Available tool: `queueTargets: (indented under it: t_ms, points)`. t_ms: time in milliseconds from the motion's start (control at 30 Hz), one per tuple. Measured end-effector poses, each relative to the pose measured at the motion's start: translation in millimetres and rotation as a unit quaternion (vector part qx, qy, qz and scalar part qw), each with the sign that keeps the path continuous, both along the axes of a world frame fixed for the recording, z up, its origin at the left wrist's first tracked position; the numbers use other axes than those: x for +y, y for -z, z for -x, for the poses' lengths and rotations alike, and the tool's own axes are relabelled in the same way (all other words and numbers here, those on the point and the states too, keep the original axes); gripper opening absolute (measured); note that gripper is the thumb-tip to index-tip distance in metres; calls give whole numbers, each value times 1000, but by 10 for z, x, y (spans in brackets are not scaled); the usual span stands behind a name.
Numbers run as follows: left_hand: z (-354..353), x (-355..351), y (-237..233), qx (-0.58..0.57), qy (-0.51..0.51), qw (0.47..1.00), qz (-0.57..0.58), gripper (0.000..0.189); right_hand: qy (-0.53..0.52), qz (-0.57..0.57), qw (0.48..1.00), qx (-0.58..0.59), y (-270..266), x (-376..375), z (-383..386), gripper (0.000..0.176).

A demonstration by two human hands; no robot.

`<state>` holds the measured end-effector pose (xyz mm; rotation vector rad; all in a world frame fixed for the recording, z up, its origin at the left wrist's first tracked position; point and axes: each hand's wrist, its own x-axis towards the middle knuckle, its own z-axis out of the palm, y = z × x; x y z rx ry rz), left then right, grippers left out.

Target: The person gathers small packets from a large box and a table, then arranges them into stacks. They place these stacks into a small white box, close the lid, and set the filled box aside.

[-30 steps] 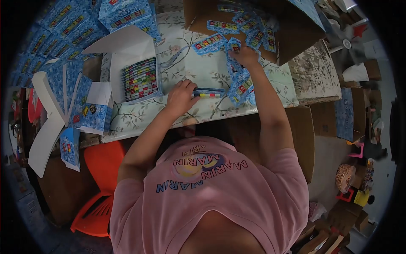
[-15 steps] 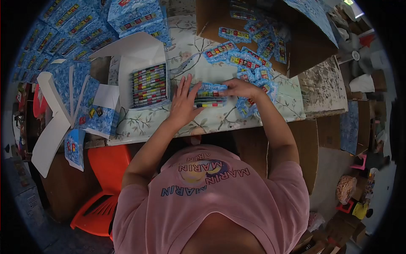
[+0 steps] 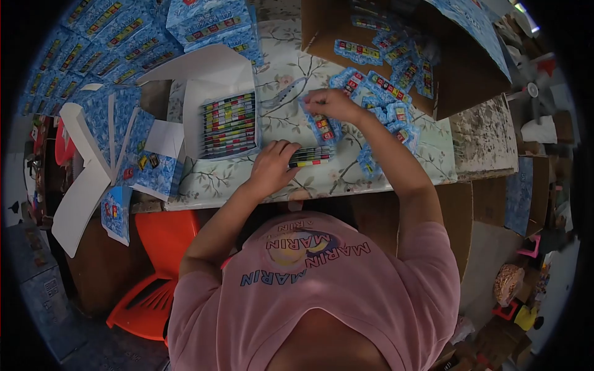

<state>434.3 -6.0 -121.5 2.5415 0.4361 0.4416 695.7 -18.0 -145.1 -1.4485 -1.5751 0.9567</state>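
My left hand (image 3: 272, 168) is closed on the left end of a small stack of flat, colourful packets (image 3: 313, 156) near the table's front edge. Further back, my right hand (image 3: 333, 104) pinches the top of a blue printed packet (image 3: 325, 128), which slants over the cloth. A heap of similar blue packets (image 3: 388, 93) spreads to the right of that hand, partly behind the forearm. Left of my hands is a white box (image 3: 193, 111) with its lid up, holding a row of tightly packed packets (image 3: 228, 127).
A large cardboard box (image 3: 461, 68) lies with its mouth toward me, loose packets inside. Stacked blue boxes (image 3: 117, 37) stand at the back left. Unfolded box blanks (image 3: 83, 179) overhang the table's left side. An orange chair (image 3: 164, 247) is below. A flowered cloth (image 3: 281, 62) covers the table.
My right hand has left the stack and moved back and left to a blue packet beside the heap. The left hand's fingers have curled round the stack. The view has shifted slightly.
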Motion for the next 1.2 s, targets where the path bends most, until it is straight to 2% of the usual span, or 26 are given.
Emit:
queueTargets:
  t_ms: [33, 100, 133, 167, 233, 267, 300, 367, 400, 467, 533, 600, 633, 667, 700, 733, 800, 833, 900, 933, 967, 1000, 1067, 1100, 1167, 1200]
  points:
    - [39, 5, -12, -2, 11, 1000, -5, 46, 0, 5, 1000, 3, -13, -49, -28, 28]
    - [69, 19, -29, -6, 20, 1000, -8, 46, 175, 18, 964, -199, -66, -85, -126, 33]
    - [74, 25, -36, -3, 20, 1000, -7, 46, 165, 130, 919, -334, -332, -154, 3, 36]
    - [79, 24, -36, 1, 20, 1000, -5, 46, 164, 131, 919, -335, -268, -189, 114, 36]
    - [66, 42, -25, 13, 21, 1000, 6, 49, 172, -11, 871, -459, -27, -231, 337, 39]
    - [55, 51, -23, 23, 19, 999, 16, 52, 156, -31, 873, -461, 46, -217, 421, 31]
    - [47, 49, -35, 22, 18, 999, 15, 52, 155, -32, 873, -462, -20, -225, 452, 31]
    - [14, 36, -69, -7, -6, 1000, 7, 59, -43, 118, 941, -315, -171, -219, 490, 27]
    - [-6, 37, -59, -8, -7, 1000, 7, 59, -44, 117, 940, -317, -163, -188, 439, 27]
    - [-64, 51, -7, 45, -31, 998, -14, 69, -26, 133, 969, -206, -124, -60, 166, 29]
    - [-174, 138, 39, 68, -22, 997, 36, 73, 118, 51, 937, -325, -148, 66, -141, 39]
    - [-301, 236, 4, 91, -15, 993, 80, 77, 112, 56, 899, -419, 17, 229, -556, 51]
    - [-372, 274, -65, 149, -13, 980, 131, 79, 112, 52, 900, -419, -101, 201, -576, 51]
    - [-409, 303, -118, 207, -11, 961, 180, 81, 95, 135, 904, -395, -239, 182, -621, 57]
    - [-416, 315, -146, 206, -13, 962, 176, 81, 77, 217, 900, -370, -408, 184, -624, 62]
    - [-403, 296, -159, 196, -18, 965, 176, 80, 76, 214, 901, -370, -522, 184, -606, 62]
    - [-344, 235, -130, 190, -22, 965, 181, 80, 62, 233, 842, -483, -611, 139, -553, 53]
    - [-300, 212, -95, 151, -15, 976, 157, 79, 60, 236, 843, -480, -522, 107, -595, 53]
    - [-240, 124, -37, 111, -7, 985, 135, 77, 99, 120, 948, -278, -338, 46, -751, 35]
    - [-188, 39, -13, 73, 1, 994, 78, 77, 99, 124, 948, -276, -455, -32, -583, 35]
    - [-136, -35, 8, 35, 8, 999, 20, 77, 120, 134, 965, -189, -557, -149, -366, 26]
    - [-94, -97, 24, 39, 6, 999, 22, 77, 137, 141, 975, -100, -643, -265, -125, 18]
    - [-8, -192, 24, -12, -2, 999, -52, 75, 61, 108, 981, -150, -565, -420, 183, 15]
    - [31, -238, -9, -18, -31, 998, -46, 79, 12, 81, 980, -181, -507, -502, 304, 14]
    - [92, -240, 21, -38, -75, 995, -59, 80, 13, 88, 986, -142, -447, -684, 521, 20]
    - [109, -274, 56, -60, -110, 990, -66, 81, 1, 134, 985, -109, -537, -796, 597, 37]
